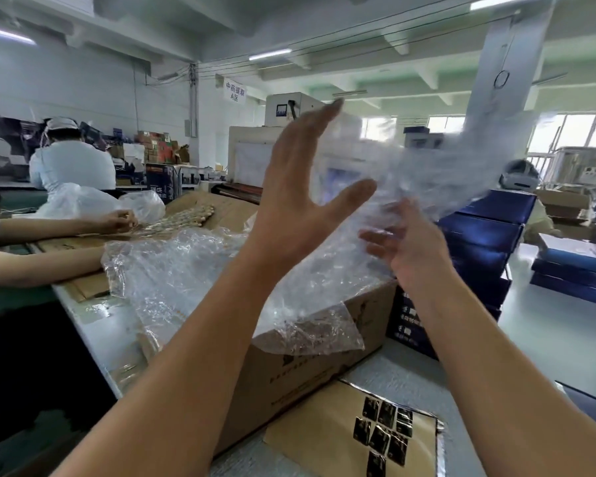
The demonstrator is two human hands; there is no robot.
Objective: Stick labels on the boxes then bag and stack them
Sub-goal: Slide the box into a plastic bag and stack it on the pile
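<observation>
A wide workshop room holds a white table (93,325) bearing one cardboard carton (310,373) heaped with clear bags (186,270). Just beside it stand stacked blue boxes (482,232), and one label sheet (324,428) lies near. One blurred bag (427,166) hangs midair. The left hand (300,187) is raised, fingers straight, holding nothing; the right hand (406,242) meets the bag, its grasp too blurred to tell.

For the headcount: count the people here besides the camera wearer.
3: one in a white cap at back left, one whose arms reach in from the left, one in white headgear behind the blue boxes at right. Others may be hidden.
</observation>
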